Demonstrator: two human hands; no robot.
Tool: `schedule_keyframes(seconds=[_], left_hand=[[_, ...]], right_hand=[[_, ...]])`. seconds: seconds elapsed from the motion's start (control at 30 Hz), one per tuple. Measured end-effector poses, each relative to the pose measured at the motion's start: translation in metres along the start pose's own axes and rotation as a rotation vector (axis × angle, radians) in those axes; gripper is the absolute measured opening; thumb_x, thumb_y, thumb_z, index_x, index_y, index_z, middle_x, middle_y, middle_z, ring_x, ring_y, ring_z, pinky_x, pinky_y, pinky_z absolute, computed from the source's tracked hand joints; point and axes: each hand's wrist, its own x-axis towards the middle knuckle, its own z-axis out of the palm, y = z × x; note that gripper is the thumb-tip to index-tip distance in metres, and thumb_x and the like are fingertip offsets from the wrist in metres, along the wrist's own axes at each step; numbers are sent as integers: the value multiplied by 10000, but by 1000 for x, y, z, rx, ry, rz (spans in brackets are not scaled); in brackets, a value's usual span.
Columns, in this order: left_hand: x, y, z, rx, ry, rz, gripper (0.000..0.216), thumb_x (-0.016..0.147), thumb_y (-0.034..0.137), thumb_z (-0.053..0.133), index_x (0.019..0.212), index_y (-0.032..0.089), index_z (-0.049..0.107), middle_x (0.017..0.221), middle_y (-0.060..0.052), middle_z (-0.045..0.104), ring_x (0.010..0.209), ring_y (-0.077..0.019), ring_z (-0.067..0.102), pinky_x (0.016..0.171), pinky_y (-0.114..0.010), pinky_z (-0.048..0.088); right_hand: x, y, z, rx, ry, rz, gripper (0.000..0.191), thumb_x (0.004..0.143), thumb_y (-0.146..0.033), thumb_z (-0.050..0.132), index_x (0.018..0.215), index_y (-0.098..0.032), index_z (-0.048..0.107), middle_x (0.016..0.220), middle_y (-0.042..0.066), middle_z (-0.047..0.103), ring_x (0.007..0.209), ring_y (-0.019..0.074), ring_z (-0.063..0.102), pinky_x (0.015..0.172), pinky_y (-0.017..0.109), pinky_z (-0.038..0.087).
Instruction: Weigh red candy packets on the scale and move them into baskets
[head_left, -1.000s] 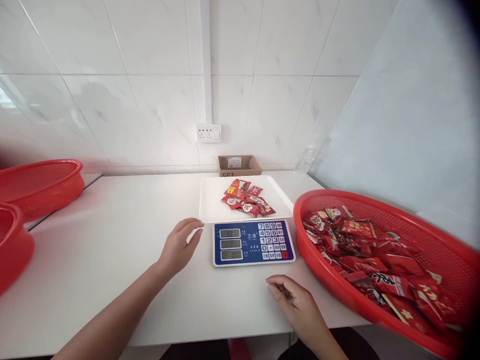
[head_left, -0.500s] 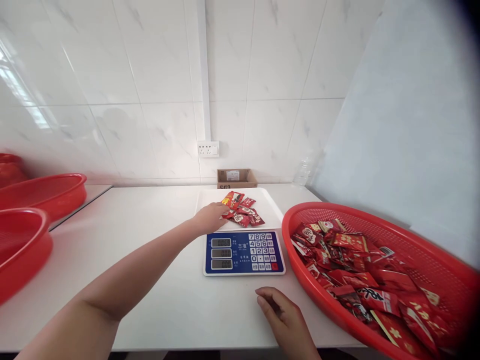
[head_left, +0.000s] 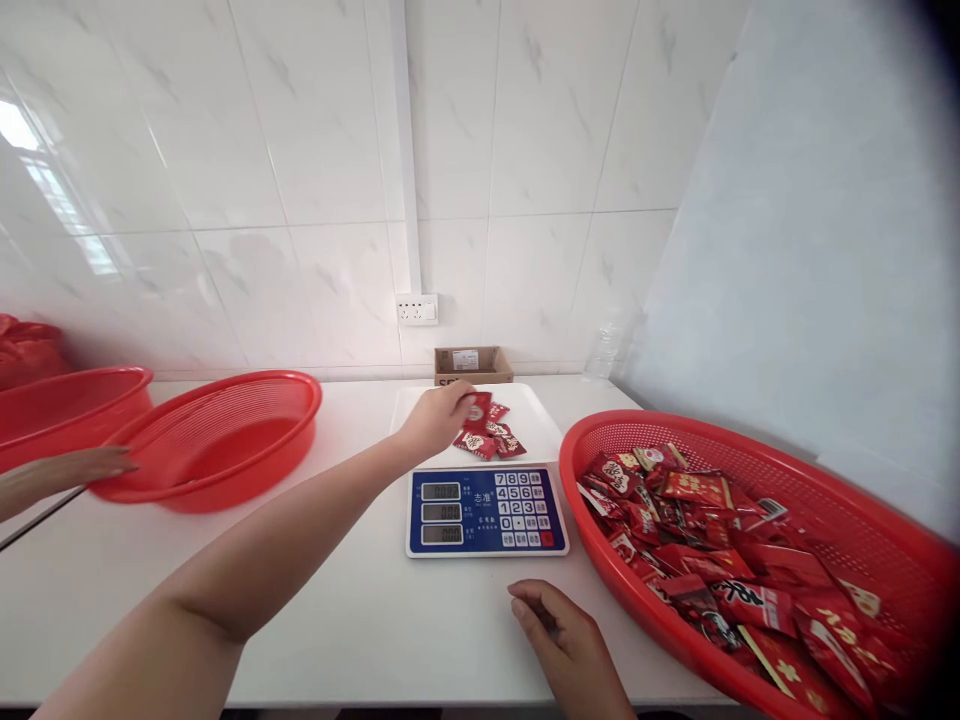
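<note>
My left hand [head_left: 437,415] is over the white pan [head_left: 536,415] of a digital scale, with its fingers closed on a small red snack packet [head_left: 476,411]. The fingers partly hide what they hold, so I cannot tell if more packets are in the grip. Several dark red packets [head_left: 495,441] lie on the pan just beneath. The scale's blue panel [head_left: 484,510] with displays and keys faces me. My right hand [head_left: 568,635] rests on the table in front of the scale, fingers loosely curled, thumb apart from them, holding nothing.
On the right, a large red basket [head_left: 600,545] holds many red packets. Another person's hand [head_left: 67,478] touches a red basket [head_left: 300,440] on the left; a second red basket [head_left: 75,400] stands behind it. A cardboard box [head_left: 474,365] sits against the wall below a socket [head_left: 417,309].
My left hand has lifted slightly with a red packet, and fewer packets lie on the pan. A red basket at the left has moved rightward, with another person's hand at it. My right hand stays put.
</note>
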Motion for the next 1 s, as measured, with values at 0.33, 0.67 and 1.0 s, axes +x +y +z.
schedule_keyframes(seconds=[0.33,0.67,1.0], left_hand=[[38,11,28,-25,-383,116,712,803,525,491,1387,186,265,1475,-128,258,1366,-292,168,1079,-464,208],[26,-53,24,136,-488,-37,1005,652,779,436,1438,268,73,1528,-111,50,1379,-348,-12,1059,-571,132],[39,-21,64,164,-497,35,794,716,767,326,1384,341,277,1517,-68,155,1380,-334,36,1016,-663,31]], right_hand=[[0,-2,0,-50,42,45,339,773,-512,531,842,-217,681,787,38,698,719,185,619,622,247,489],[1,8,9,69,152,21,379,732,-575,558,771,-219,684,732,25,683,690,169,604,610,220,470],[0,6,9,64,155,55,315,727,-524,586,774,-227,681,725,12,678,682,159,596,623,210,462]])
